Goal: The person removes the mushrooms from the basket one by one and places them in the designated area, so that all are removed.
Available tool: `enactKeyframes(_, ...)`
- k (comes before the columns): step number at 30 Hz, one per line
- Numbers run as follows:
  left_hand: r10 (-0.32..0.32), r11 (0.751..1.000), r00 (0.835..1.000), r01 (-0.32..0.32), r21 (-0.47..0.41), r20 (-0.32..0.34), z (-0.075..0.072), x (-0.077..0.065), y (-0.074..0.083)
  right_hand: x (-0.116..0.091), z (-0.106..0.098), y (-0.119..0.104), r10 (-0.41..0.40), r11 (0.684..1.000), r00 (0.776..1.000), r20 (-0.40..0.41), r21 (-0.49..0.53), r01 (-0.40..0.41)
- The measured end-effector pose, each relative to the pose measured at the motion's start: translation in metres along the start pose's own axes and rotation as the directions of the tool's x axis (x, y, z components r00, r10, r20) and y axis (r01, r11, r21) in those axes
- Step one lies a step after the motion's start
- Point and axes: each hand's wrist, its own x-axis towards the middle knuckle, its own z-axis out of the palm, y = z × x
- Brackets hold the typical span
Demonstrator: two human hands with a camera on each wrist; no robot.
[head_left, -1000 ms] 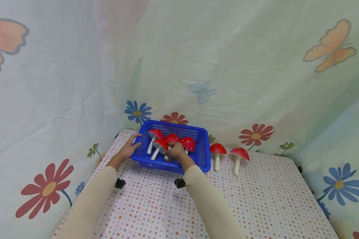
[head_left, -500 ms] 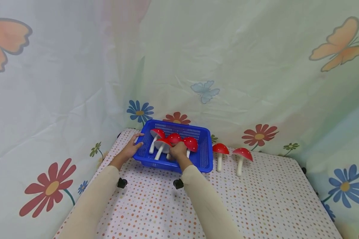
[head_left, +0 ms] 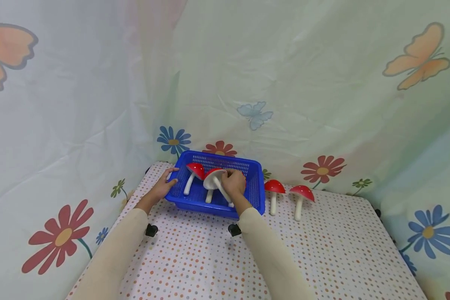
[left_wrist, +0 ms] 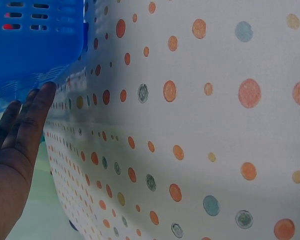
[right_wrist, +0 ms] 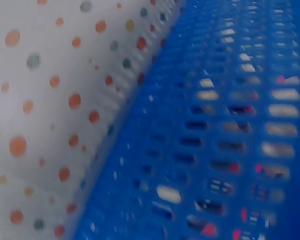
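- Head view: the right hand [head_left: 235,181] is inside the blue basket [head_left: 195,206], its fingers curled and seemingly pinching the tilted mushroom [head_left: 211,181] at the cap's right edge; the exact hold is partly hidden. The stem slants down toward the front wall.
- Held that far off-centre, the tilted mushroom could swivel or slip, its stem then snagging on the wall.
- Beside it lies the left mushroom [head_left: 196,170], and a pale stem [head_left: 209,196] shows below the tilted cap. Such crowding could let one cap knock another.
- Two mushrooms, the nearer one [head_left: 274,186] and the farther one [head_left: 302,192], rest on the counter [head_left: 322,250] right of the basket; a rightward shove could topple the nearer.
- Left wrist view: the left hand [left_wrist: 12,160] has straight, unclenched fingers against the basket's outside. Contact so light might let the basket slide if the right hand drags.
- Right wrist view: blurred slotted wall and dotted counter; that hand's fingers are out of sight, so its grip cannot be checked here.
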Motion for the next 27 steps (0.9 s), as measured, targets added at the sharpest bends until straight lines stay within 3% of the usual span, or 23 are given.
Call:
enactKeyframes(5, -0.002, 1.0, 1.0, 0.002, 0.003, 0.003, 0.0, -0.001, 0.001, 0.006, -0.02, 0.005, -0.074, 0.997, 0.996, -0.049, 0.021, 0.076)
enactKeyframes(10, -0.01, 1.0, 1.0, 0.01, 0.005, -0.001, 0.0, 0.0, 0.001, 0.013, -0.039, 0.019, -0.209, 0.973, 0.977, -0.044, -0.113, 0.203)
enactKeyframes(14, -0.013, 1.0, 1.0, 0.013, 0.0, -0.003, -0.001, 0.0, 0.001, 0.015, -0.047, 0.031, -0.259, 0.948, 0.962, 0.084, -0.165, 0.27)
enactKeyframes(19, -0.012, 1.0, 1.0, 0.012, -0.002, 0.002, -0.001, 0.0, 0.0, 0.013, -0.047, 0.041, -0.26, 0.947, 0.919, 0.297, -0.109, 0.303)
enactKeyframes(23, -0.011, 1.0, 1.0, 0.011, -0.003, 0.004, 0.0, 0.001, -0.002, 0.01, -0.046, 0.047, -0.261, 0.953, 0.9, 0.348, -0.056, 0.298)
enactKeyframes(27, -0.001, 1.0, 1.0, 0.001, 0.001, 0.007, -0.001, 0.001, -0.001, 0.009, -0.045, 0.053, -0.229, 0.97, 0.903, 0.362, 0.01, 0.242)
